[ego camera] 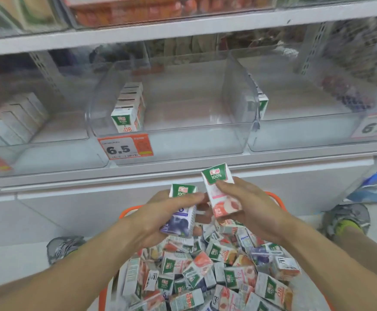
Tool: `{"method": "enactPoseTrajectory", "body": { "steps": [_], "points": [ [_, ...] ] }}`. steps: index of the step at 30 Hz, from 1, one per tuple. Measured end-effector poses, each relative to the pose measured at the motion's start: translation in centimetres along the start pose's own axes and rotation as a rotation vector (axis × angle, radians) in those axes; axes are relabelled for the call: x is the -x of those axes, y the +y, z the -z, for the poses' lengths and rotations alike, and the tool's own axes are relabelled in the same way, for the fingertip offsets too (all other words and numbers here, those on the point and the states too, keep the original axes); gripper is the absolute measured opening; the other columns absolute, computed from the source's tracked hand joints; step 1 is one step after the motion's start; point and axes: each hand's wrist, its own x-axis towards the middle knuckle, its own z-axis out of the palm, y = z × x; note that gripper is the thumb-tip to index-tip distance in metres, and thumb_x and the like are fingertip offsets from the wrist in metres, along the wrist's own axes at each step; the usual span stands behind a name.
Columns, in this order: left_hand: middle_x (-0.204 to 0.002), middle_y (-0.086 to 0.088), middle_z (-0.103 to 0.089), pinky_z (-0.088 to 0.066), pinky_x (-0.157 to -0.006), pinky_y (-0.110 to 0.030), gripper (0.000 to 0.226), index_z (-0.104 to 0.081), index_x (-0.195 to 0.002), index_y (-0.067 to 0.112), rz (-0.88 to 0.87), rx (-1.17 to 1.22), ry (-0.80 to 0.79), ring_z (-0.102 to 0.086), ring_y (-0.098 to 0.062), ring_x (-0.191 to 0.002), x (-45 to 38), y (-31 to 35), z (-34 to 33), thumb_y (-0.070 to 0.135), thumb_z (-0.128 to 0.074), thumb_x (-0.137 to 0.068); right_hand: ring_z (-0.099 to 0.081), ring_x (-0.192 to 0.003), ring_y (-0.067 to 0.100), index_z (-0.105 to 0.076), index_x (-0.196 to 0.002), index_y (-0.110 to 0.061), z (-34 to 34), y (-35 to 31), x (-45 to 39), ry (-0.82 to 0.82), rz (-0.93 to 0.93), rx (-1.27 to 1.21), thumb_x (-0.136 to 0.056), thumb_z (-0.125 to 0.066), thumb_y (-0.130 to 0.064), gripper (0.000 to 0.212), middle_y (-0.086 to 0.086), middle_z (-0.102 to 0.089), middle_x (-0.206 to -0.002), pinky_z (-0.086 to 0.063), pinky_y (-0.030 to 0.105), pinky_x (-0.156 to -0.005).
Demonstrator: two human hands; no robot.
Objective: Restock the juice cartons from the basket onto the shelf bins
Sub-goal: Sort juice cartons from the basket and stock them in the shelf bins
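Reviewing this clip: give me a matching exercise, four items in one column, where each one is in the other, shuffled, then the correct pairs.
Items:
1. purple carton
2. pink carton
3. row of cartons
4. price tag reading 6.5

Places:
A. on the front of the middle clear bin
B. in the grip of the left hand
C. standing at the left side inside the middle clear bin
D. in the grip of the right hand

Pairs: 1-B, 2-D, 3-C, 4-A
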Motion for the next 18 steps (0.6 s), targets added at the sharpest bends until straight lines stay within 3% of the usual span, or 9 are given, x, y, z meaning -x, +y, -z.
{"method": "enactPoseTrajectory", "body": {
  "steps": [3, 5, 7, 9, 10, 12, 13, 15, 18],
  "points": [
    [-0.108, -0.02, -0.073, -0.052, -0.092, -0.06, 0.039, -0.071, -0.112, 0.002, -0.079, -0.131, 0.018, -0.07, -0.038, -0.101, 0.0, 0.4, -0.1, 0.016, -0.079, -0.077, -0.068, -0.083, 0.022, -0.056, -0.124, -0.002, -0.9, 0.2, -0.1, 0.054, 0.045, -0.052, -0.09, -0.059, -0.041, 0.052, 0.014, -0.073, -0.1, -0.05, 0.033, -0.075],
    [-0.104, -0.019, -0.074, -0.048, -0.094, -0.067, 0.045, -0.071, -0.11, 0.007, -0.158, -0.212, 0.038, -0.068, -0.043, -0.101, 0.1, 0.7, 0.0, 0.022, -0.087, -0.071, -0.068, -0.086, 0.019, -0.057, -0.125, -0.009, -1.3, 0.7, -0.3, 0.101, 0.051, -0.044, -0.086, -0.06, -0.05, 0.056, 0.006, -0.073, -0.099, -0.049, 0.034, -0.082],
    [-0.095, -0.017, -0.075, -0.059, -0.074, -0.054, 0.049, -0.073, -0.104, 0.017, -0.194, -0.282, 0.05, -0.069, -0.043, -0.084, 0.3, 0.8, 0.3, 0.033, -0.092, -0.062, -0.062, -0.114, 0.014, -0.05, -0.139, -0.024, -1.8, 1.2, -0.5, 0.13, 0.034, 0.037, -0.079, -0.063, -0.07, 0.076, -0.005, -0.067, -0.126, -0.041, 0.041, -0.105],
    [-0.083, -0.016, -0.075, -0.051, -0.047, -0.028, 0.056, -0.071, -0.101, 0.018, -0.196, -0.33, 0.077, -0.062, -0.032, -0.06, 0.7, 1.0, 0.5, 0.038, -0.093, -0.053, -0.045, -0.132, -0.001, -0.032, -0.151, -0.037, -2.3, 1.4, -0.8, 0.105, -0.001, 0.134, -0.068, -0.055, -0.087, 0.1, -0.019, -0.038, -0.153, -0.024, 0.04, -0.119],
    [-0.079, -0.017, -0.074, -0.045, -0.042, -0.023, 0.062, -0.068, -0.103, 0.013, -0.194, -0.336, 0.106, -0.058, -0.028, -0.051, 0.7, 1.0, 0.7, 0.036, -0.094, -0.051, -0.043, -0.124, -0.013, -0.026, -0.153, -0.039, -2.6, 1.2, -0.9, 0.102, 0.013, 0.143, -0.074, -0.05, -0.085, 0.095, -0.027, -0.027, -0.154, -0.02, 0.033, -0.119],
    [-0.073, -0.02, -0.072, -0.042, -0.039, -0.021, 0.064, -0.063, -0.105, 0.005, -0.19, -0.327, 0.16, -0.054, -0.025, -0.042, 0.6, 1.1, 1.1, 0.027, -0.096, -0.055, -0.043, -0.103, -0.025, -0.025, -0.151, -0.043, -2.8, 1.4, -1.2, 0.073, 0.001, 0.123, -0.088, -0.042, -0.069, 0.071, -0.033, -0.023, -0.15, -0.022, 0.024, -0.113],
    [-0.072, -0.021, -0.071, -0.041, -0.039, -0.022, 0.061, -0.061, -0.106, 0.005, -0.185, -0.322, 0.176, -0.053, -0.024, -0.041, 0.4, 1.3, 1.3, 0.021, -0.095, -0.059, -0.048, -0.105, -0.022, -0.032, -0.149, -0.044, -3.0, 1.3, -1.1, 0.041, -0.011, 0.152, -0.088, -0.04, -0.066, 0.065, -0.028, -0.034, -0.151, -0.026, 0.026, -0.113],
    [-0.072, -0.02, -0.071, -0.042, -0.038, -0.022, 0.052, -0.057, -0.105, 0.008, -0.179, -0.334, 0.181, -0.053, -0.025, -0.041, 0.1, 1.9, 1.6, 0.012, -0.09, -0.065, -0.061, -0.112, -0.003, -0.052, -0.134, -0.044, -3.1, 0.7, -1.2, 0.035, 0.01, 0.168, -0.088, -0.045, -0.066, 0.052, -0.015, -0.063, -0.131, -0.039, 0.033, -0.106],
    [-0.07, -0.018, -0.071, -0.043, -0.038, -0.023, 0.048, -0.053, -0.1, 0.013, -0.214, -0.384, 0.171, -0.053, -0.025, -0.04, 0.0, 3.4, 2.4, 0.005, -0.088, -0.067, -0.068, -0.095, 0.008, -0.064, -0.111, -0.035, -3.0, -0.9, -1.6, 0.107, 0.109, 0.221, -0.089, -0.058, -0.057, 0.031, -0.005, -0.072, -0.103, -0.048, 0.029, -0.085]
  ]
}}
